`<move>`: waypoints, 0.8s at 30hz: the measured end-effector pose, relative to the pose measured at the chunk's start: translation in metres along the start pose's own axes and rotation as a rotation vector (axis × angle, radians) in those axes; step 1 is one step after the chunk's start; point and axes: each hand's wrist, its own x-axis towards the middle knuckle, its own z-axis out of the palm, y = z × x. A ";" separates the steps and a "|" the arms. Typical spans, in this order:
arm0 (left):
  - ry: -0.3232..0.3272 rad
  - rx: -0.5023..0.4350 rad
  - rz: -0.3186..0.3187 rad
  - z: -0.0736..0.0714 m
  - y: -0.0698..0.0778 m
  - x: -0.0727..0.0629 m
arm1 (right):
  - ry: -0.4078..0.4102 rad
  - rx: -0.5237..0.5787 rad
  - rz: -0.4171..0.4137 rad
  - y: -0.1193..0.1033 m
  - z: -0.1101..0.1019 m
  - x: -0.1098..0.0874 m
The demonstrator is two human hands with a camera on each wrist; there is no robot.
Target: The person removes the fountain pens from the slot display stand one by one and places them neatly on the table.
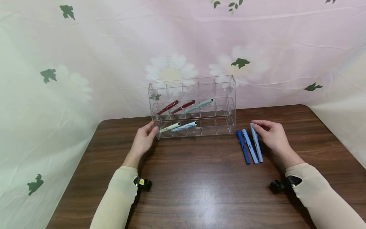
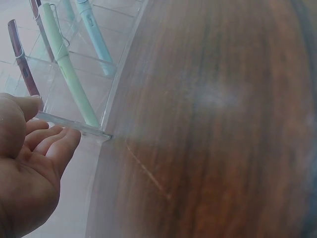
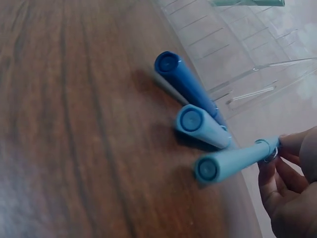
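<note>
A clear acrylic pen stand (image 1: 217, 129) is at the back of the table, and my left hand (image 1: 143, 138) grips its left side panel between thumb and fingers. Two dark red pens (image 1: 167, 107) and a pale teal pen (image 1: 203, 104) lean in its middle row. In the front row are a light green pen (image 2: 72, 79) and a light blue pen (image 1: 185, 126). Right of the stand, my right hand (image 1: 273, 135) pinches the cap end of a pale blue pen (image 3: 233, 163). Beside it lie another light blue pen (image 1: 250, 147) and a dark blue pen (image 1: 243, 147).
The dark wooden table (image 1: 183, 190) runs back to a floral curtain (image 1: 125, 57) right behind the stand. A small black wrist camera (image 1: 146, 185) is strapped at my left sleeve, and another wrist camera (image 1: 276, 186) at my right.
</note>
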 end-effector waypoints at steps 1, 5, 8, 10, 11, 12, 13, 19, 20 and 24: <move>0.000 0.000 0.000 0.000 0.000 0.000 | -0.005 0.003 0.003 0.001 0.001 0.000; 0.000 -0.009 -0.003 0.000 -0.001 0.000 | -0.012 -0.012 -0.005 0.004 0.005 0.002; 0.000 -0.004 -0.001 0.000 -0.001 0.001 | -0.016 -0.043 0.000 0.005 0.006 0.002; 0.000 0.000 -0.001 0.000 -0.001 0.001 | -0.022 -0.064 0.011 0.005 0.006 0.001; 0.000 -0.001 -0.001 0.001 -0.001 0.001 | -0.026 -0.076 0.016 0.005 0.006 0.001; 0.001 -0.002 -0.002 0.001 -0.001 0.001 | -0.031 -0.088 0.019 0.006 0.006 0.000; 0.000 -0.001 -0.002 0.001 -0.001 0.001 | -0.037 -0.096 0.023 0.006 0.006 0.000; -0.001 -0.003 -0.012 0.001 0.000 0.000 | -0.057 -0.118 0.010 0.008 0.008 0.000; -0.001 -0.005 -0.013 0.001 0.000 0.000 | -0.055 -0.118 0.006 0.008 0.009 0.001; -0.004 -0.006 -0.014 0.000 0.000 0.001 | -0.053 -0.129 0.004 0.007 0.010 0.003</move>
